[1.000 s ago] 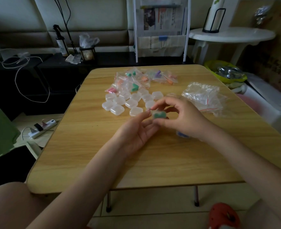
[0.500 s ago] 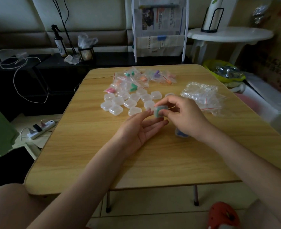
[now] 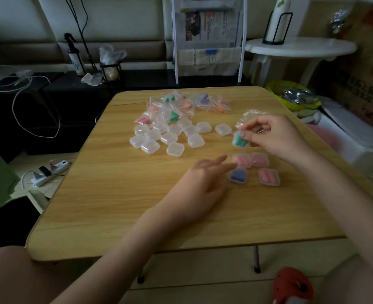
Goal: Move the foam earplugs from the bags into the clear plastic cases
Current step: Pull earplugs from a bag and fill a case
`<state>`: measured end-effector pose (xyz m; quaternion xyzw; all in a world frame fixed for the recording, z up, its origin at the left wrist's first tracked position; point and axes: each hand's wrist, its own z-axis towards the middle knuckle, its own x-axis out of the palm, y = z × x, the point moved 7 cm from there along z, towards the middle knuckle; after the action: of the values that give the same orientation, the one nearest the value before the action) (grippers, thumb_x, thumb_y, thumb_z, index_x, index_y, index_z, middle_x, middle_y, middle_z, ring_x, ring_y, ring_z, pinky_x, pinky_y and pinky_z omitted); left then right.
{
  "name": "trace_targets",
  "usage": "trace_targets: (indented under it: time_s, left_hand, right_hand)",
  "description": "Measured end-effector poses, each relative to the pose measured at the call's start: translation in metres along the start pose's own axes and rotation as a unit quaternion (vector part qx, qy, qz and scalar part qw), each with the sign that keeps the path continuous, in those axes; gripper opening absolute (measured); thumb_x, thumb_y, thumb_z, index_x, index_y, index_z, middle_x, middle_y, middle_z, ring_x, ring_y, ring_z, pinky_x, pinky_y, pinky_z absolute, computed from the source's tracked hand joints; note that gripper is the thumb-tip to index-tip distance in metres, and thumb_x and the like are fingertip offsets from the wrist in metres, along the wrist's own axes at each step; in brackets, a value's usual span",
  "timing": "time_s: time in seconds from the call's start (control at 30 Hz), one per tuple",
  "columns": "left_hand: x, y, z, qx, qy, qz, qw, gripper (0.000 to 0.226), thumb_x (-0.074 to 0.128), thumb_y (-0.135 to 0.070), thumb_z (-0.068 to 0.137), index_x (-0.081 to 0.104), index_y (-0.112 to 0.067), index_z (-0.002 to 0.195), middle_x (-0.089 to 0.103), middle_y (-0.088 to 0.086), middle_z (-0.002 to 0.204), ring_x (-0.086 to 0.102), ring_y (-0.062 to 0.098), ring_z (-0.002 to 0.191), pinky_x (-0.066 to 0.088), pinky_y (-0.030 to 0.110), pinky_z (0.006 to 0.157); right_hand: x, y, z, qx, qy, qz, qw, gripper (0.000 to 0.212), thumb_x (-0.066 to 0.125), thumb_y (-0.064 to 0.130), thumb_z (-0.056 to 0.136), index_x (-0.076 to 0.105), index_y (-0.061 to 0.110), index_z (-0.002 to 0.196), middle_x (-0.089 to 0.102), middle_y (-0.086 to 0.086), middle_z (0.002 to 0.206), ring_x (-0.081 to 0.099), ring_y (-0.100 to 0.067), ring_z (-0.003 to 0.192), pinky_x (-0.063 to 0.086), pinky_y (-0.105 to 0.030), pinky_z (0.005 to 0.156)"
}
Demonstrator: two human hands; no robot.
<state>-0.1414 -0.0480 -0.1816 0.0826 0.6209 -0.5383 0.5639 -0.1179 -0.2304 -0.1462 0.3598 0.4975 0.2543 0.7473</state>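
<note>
My right hand [image 3: 275, 137] pinches a clear case holding green earplugs [image 3: 239, 140] above the right part of the wooden table [image 3: 119, 194]. Below it lie filled cases: two pink ones [image 3: 250, 160], a purple one [image 3: 238, 175] and another pink one [image 3: 269, 177]. My left hand [image 3: 205, 181] hovers flat with fingers straight, pointing toward the purple case, holding nothing. Several empty clear cases [image 3: 170, 137] sit mid-table. Small bags of coloured earplugs [image 3: 176, 107] lie behind them.
Empty crumpled bags [image 3: 250, 116] lie behind my right hand. A newspaper rack [image 3: 207, 38] stands beyond the table's far edge, a white round table [image 3: 299, 48] at the right. A power strip [image 3: 49, 172] lies on the floor to the left.
My right hand carried the green-filled case to the right and farther away. My left hand let go of it and opened flat. The filled cases came into view.
</note>
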Motion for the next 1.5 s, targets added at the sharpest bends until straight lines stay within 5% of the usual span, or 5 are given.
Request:
trace_targets:
  time_s: [0.33, 0.87, 1.07, 1.33, 1.5]
  left_hand:
    - [0.026, -0.015, -0.004, 0.030, 0.097, 0.183, 0.978, 0.058, 0.028, -0.048, 0.099, 0.003, -0.038, 0.150, 0.004, -0.015, 0.158, 0.011, 0.012, 0.138, 0.008, 0.031, 0.111]
    - [0.026, -0.013, -0.005, 0.005, 0.084, 0.167, 0.982, 0.062, 0.028, -0.051, 0.097, 0.003, -0.034, 0.151, 0.005, -0.018, 0.157, 0.009, 0.009, 0.137, 0.006, 0.027, 0.111]
    - [0.026, -0.009, -0.006, -0.023, 0.088, 0.132, 0.987, 0.063, 0.030, -0.050, 0.097, 0.001, -0.035, 0.150, 0.005, -0.011, 0.158, 0.006, 0.008, 0.139, 0.009, 0.031, 0.114]
    - [0.018, -0.008, -0.005, -0.029, 0.060, 0.080, 0.995, 0.057, 0.034, -0.046, 0.098, 0.016, -0.032, 0.149, 0.015, -0.008, 0.156, 0.011, 0.008, 0.139, 0.013, 0.028, 0.114]
    - [0.012, -0.003, -0.006, -0.036, 0.059, 0.069, 0.995, 0.052, 0.035, -0.044, 0.098, 0.024, -0.031, 0.147, 0.020, -0.007, 0.155, 0.013, 0.008, 0.139, 0.016, 0.029, 0.114]
  right_hand:
    - [-0.021, -0.016, -0.002, 0.056, 0.024, -0.036, 0.997, 0.010, 0.073, 0.011, 0.081, 0.070, 0.021, 0.084, 0.070, -0.005, 0.085, 0.067, -0.022, 0.080, 0.055, -0.023, 0.062]
    - [-0.040, -0.048, -0.023, 0.073, 0.037, -0.157, 0.984, 0.019, 0.078, 0.018, 0.076, 0.067, 0.033, 0.070, 0.066, 0.014, 0.081, 0.057, -0.004, 0.079, 0.045, -0.028, 0.076]
    - [-0.042, -0.036, -0.021, 0.020, -0.024, -0.178, 0.983, 0.009, 0.064, 0.015, 0.089, 0.071, 0.017, 0.083, 0.068, 0.002, 0.084, 0.055, -0.008, 0.074, 0.040, -0.020, 0.062]
    - [-0.031, -0.018, -0.001, -0.051, -0.101, -0.382, 0.917, 0.068, 0.047, -0.014, 0.082, 0.052, 0.029, 0.134, 0.038, -0.003, 0.148, 0.036, -0.032, 0.125, 0.035, -0.044, 0.101]
    - [-0.022, -0.031, 0.015, -0.036, -0.092, -0.435, 0.895, 0.044, 0.049, 0.000, 0.089, 0.063, 0.026, 0.122, 0.040, -0.003, 0.149, 0.033, -0.031, 0.126, 0.029, -0.043, 0.098]
